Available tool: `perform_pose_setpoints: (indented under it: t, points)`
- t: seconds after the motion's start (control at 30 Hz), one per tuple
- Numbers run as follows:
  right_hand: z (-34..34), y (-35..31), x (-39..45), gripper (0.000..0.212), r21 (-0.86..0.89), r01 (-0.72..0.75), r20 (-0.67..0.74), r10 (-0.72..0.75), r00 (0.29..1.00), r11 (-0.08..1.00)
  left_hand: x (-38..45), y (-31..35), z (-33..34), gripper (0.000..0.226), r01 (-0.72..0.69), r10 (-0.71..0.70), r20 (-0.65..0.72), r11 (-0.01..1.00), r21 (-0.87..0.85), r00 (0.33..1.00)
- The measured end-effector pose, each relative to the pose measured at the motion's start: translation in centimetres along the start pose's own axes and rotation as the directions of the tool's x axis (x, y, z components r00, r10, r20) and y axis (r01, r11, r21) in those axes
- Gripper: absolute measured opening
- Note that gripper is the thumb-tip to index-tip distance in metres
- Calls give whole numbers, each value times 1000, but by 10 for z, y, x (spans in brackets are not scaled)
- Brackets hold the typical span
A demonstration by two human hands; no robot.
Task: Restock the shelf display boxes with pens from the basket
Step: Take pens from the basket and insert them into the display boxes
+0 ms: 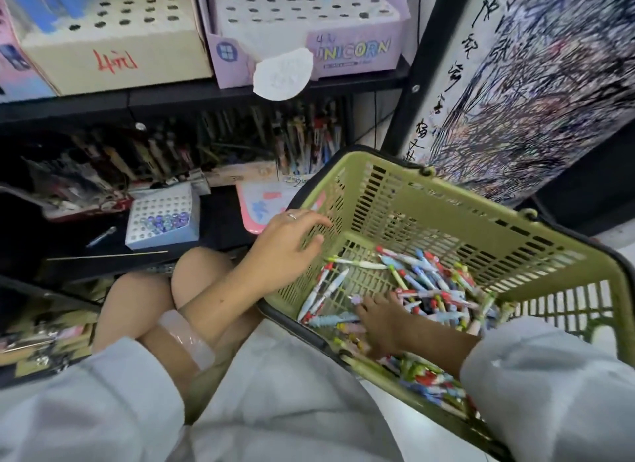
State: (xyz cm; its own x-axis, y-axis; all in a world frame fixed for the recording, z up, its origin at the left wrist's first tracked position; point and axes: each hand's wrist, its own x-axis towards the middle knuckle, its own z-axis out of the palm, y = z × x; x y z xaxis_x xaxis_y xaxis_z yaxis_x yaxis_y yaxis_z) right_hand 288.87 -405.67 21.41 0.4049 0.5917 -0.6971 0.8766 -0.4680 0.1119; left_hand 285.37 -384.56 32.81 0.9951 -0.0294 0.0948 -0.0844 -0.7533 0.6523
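A green plastic basket (pixel 446 200) lies tilted toward me at the right, with several colourful pens (pixel 429 289) heaped in its lower corner. My left hand (pixel 288 245) grips the basket's left side wall, fingers over the outside and thumb against the mesh. Inside the basket, my right hand (pixel 381 320) has its fingers curled over a few pens near the lower rim. On the low shelf to the left stands a light-blue display box (pixel 161 221) with a hole grid and a few jewel-topped pens in it.
On the upper shelf stand a cream hole-grid box (pixel 113 32) and a lilac "Unicorn" box (pixel 350 52), mostly empty holes showing. Packed pen displays (pixel 302 142) line the dark lower shelf. A scribbled test board (pixel 536 83) leans at the right. My knees (pixel 165 296) sit below the shelf.
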Motion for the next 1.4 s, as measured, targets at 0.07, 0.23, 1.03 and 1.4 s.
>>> perform_pose_setpoints:
  t: [0.07, 0.23, 1.03, 1.4]
  points:
    - [0, -6, 2, 88, -7, -27, 15, 27, 1000, 1000, 0, 1, 0, 26, 15, -16, -11, 1000, -17, 1000]
    - [1, -14, 4, 87, 54, -78, 18, 78, 997, 995, -1, 2, 0, 26, 14, -14, -15, 999, -30, 1000]
    - [-22, 43, -25, 84, 995, 93, -87, 199, 976, -23, -3, 8, 1, 27, 79, -79, 9, 985, -152, 997]
    - [-113, 31, -45, 47, 694, 539, -374, 401, 836, -477, 2, 58, 23, 84, 456, -223, 408, 586, -670, 885]
